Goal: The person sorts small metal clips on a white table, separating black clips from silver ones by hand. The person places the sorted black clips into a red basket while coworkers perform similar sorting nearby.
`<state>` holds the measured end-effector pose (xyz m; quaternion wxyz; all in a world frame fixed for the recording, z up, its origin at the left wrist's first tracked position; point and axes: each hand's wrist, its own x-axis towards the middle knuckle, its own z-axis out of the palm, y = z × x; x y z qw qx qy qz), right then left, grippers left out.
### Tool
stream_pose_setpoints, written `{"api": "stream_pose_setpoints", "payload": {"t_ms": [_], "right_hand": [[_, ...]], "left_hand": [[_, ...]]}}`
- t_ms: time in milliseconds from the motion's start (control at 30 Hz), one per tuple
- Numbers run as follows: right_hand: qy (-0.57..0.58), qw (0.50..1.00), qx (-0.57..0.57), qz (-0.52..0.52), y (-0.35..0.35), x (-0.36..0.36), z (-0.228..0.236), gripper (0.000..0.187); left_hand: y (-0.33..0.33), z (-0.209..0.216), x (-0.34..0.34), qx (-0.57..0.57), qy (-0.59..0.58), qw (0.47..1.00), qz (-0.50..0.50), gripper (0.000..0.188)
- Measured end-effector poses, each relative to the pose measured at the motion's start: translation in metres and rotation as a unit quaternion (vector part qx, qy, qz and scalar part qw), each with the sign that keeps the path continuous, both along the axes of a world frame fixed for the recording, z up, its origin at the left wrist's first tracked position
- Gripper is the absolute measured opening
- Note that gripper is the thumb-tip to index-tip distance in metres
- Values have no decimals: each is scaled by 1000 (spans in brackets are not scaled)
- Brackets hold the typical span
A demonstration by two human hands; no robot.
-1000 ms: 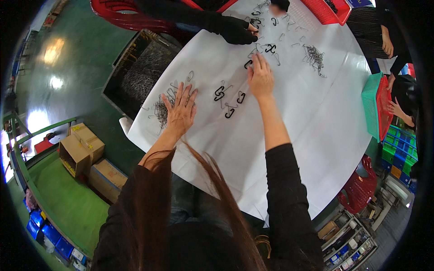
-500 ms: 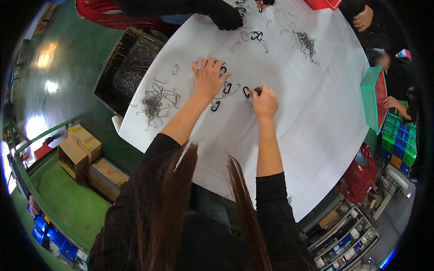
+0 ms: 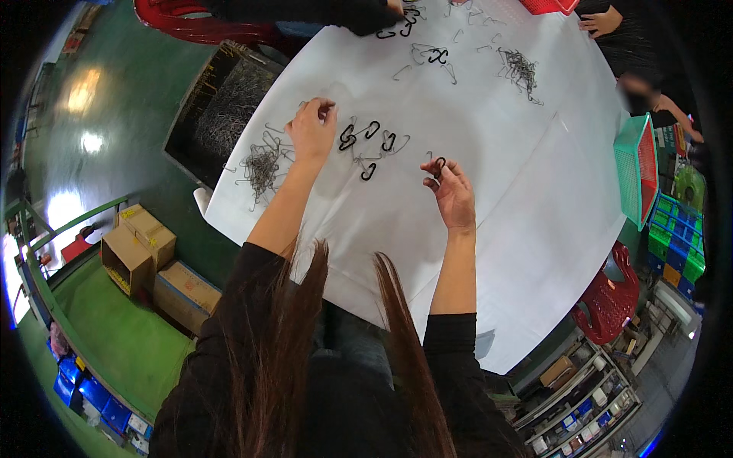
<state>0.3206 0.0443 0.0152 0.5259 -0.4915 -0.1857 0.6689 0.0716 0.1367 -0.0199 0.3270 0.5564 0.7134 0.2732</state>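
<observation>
Between the thumb and fingers of my right hand (image 3: 456,202) is a black C-shaped clip (image 3: 440,162), held up over the white table with the palm turned partly upward. My left hand (image 3: 311,136) is at the left, near a pile of thin wire hooks (image 3: 259,169). Its fingers are curled together, and whatever they hold is hidden. On the table between my hands lie several black clips (image 3: 368,172), some with wire hooks beside or under them.
A second pile of wire hooks (image 3: 521,70) lies far right on the white table (image 3: 527,168). Other people's hands (image 3: 602,21) are around the far side. A dark bin of wire (image 3: 229,114) stands left, a green basket (image 3: 630,172) at the right edge.
My left hand has moved left from the black clips and its fingers have curled in. My right hand has lifted the black clip and turned palm upward.
</observation>
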Motion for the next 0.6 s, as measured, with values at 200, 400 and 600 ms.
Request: {"api": "stream_pose_setpoints", "payload": {"t_ms": [200,400,600], "right_hand": [[-307,943,-71,103,52,-38,-10,26],[-702,679,-95,195,71,-80,-28,22],[-661,703,-137,223,63,-71,-21,20]], "left_hand": [[-36,6,23,58,177,979,-82,20],[-34,22,16,-47,-46,991,-113,23],[-24,31,-17,-136,-65,980,-131,26]]}}
